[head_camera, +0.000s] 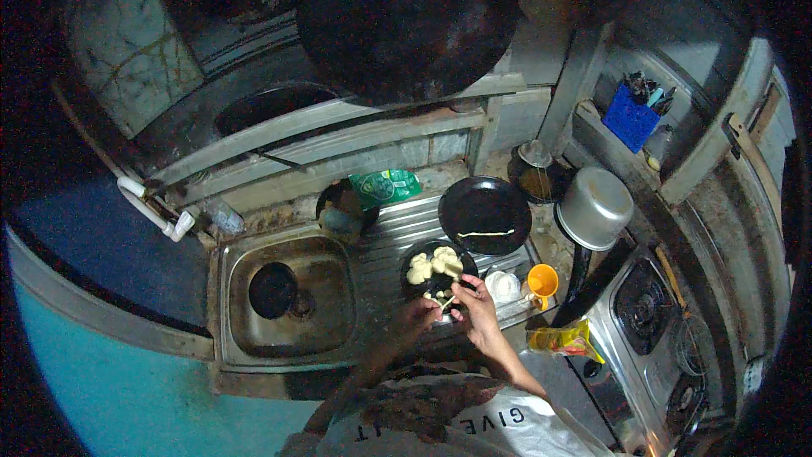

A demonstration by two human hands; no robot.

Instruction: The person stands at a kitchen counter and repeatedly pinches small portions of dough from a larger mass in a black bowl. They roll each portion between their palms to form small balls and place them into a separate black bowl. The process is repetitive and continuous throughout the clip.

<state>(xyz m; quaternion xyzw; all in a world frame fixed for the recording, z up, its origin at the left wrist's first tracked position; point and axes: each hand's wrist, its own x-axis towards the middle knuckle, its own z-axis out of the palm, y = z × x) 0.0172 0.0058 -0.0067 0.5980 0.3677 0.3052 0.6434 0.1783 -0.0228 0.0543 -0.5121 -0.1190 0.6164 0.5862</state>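
Over the near edge of a small black plate (409,285), my left hand (424,316) and my right hand (476,310) pinch a thin strip of pale dough (448,302) between their fingertips. Larger lumps of pale dough (445,261) lie on the far part of that plate, with small pieces under my fingers. Behind it, a larger black plate (485,203) holds one long, thin dough strip (486,234). To the right of my hands are a white bundle (503,286), perhaps a plastic bag, and an orange mug (543,280).
A steel sink (288,346) with a dark round dish (273,290) is at left. Behind stand a dark bowl (342,211) and a green packet (386,186). An upturned metal pot (596,208), a yellow packet (566,340) and a gas stove (634,343) are at right.
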